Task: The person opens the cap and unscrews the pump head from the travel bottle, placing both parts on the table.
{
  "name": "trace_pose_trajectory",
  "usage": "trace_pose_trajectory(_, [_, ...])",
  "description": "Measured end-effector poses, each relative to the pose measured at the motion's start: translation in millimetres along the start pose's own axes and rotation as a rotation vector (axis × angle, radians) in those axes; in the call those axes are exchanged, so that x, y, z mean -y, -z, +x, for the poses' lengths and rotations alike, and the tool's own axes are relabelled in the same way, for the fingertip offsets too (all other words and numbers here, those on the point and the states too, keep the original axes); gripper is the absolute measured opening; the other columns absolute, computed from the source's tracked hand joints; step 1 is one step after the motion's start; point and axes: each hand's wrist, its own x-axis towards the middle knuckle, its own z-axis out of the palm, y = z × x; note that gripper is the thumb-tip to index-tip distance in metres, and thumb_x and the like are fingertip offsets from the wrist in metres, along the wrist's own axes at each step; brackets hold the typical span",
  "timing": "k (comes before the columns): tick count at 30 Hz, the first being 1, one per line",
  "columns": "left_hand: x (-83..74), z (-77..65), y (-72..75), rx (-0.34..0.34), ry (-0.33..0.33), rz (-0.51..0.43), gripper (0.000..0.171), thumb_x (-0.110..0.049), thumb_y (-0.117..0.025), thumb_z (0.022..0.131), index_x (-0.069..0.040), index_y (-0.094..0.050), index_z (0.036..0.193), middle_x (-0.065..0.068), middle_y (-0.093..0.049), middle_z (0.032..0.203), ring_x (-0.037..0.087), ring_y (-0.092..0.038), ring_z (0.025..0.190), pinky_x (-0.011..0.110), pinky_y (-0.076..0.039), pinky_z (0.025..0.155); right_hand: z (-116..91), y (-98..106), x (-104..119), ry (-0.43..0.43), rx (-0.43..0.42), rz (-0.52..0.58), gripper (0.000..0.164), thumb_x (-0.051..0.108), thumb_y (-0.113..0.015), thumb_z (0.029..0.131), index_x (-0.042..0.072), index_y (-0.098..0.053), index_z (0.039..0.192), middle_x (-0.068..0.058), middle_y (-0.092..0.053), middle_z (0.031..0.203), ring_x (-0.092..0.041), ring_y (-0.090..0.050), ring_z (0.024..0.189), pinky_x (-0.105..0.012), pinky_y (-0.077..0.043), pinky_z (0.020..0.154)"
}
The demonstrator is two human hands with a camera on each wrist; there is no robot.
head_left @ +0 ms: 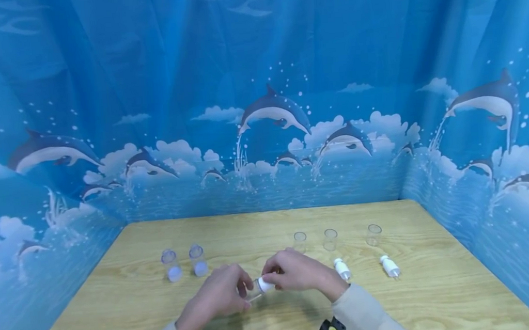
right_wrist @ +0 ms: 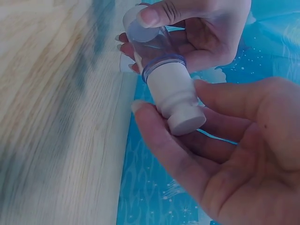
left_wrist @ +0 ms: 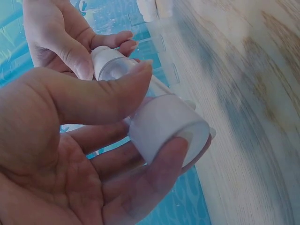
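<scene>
Near the front middle of the table, my left hand point(head_left: 220, 293) grips a small clear bottle point(head_left: 254, 291), which lies tilted between the two hands. Its white base point(left_wrist: 164, 124) sits between the left thumb and fingers in the left wrist view. My right hand point(head_left: 296, 271) pinches a white pump top point(head_left: 265, 284) at the bottle's other end. In the right wrist view, the pump top point(right_wrist: 173, 89) meets the bottle's clear rim point(right_wrist: 164, 65); whether it is fully seated, I cannot tell.
To the left stand two clear bottles, one point(head_left: 169, 263) beside the other point(head_left: 198, 259). Clear cups point(head_left: 330, 239) stand in a row at the back right. Nearer lie two white pump tops, one left point(head_left: 341, 268) and one right point(head_left: 390, 267). A blue dolphin curtain point(head_left: 260, 108) surrounds the wooden table point(head_left: 443, 301).
</scene>
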Motion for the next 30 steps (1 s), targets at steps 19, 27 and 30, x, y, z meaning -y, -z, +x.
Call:
trace_pose_trajectory(19, [0.2,0.3,0.2,-0.006,-0.002,-0.002,0.033,-0.004,-0.088,0.068,-0.005,-0.077,0.099,0.0,-0.072,0.079,0.012,-0.059,0.07,0.028,-0.051,0.063,0.7,-1.1,0.9,0.103,-0.075,-0.056,0.025,0.003,-0.082,0.081,0.006,-0.078,0.105,-0.007,-0.08,0.099,0.0,-0.066,0.081,-0.012,-0.055,0.072])
trace_pose_trajectory(27, [-0.2,0.5,1.0,-0.005,-0.012,0.0,0.033,-0.003,-0.089,0.067,-0.004,-0.078,0.098,0.002,-0.073,0.079,0.012,-0.061,0.07,0.029,-0.053,0.063,0.7,-0.4,1.9,0.106,-0.081,-0.083,0.029,-0.001,-0.084,0.077,0.007,-0.078,0.104,-0.006,-0.079,0.099,-0.001,-0.067,0.083,-0.011,-0.055,0.073])
trace_pose_trajectory(30, [-0.1,0.6,1.1,-0.005,-0.012,0.003,0.033,-0.003,-0.089,0.067,-0.004,-0.078,0.098,0.002,-0.073,0.08,0.012,-0.061,0.071,0.029,-0.053,0.064,0.8,-0.3,1.8,0.105,-0.081,-0.083,0.03,-0.001,-0.084,0.076,0.007,-0.079,0.104,-0.006,-0.079,0.1,-0.001,-0.067,0.083,-0.011,-0.055,0.073])
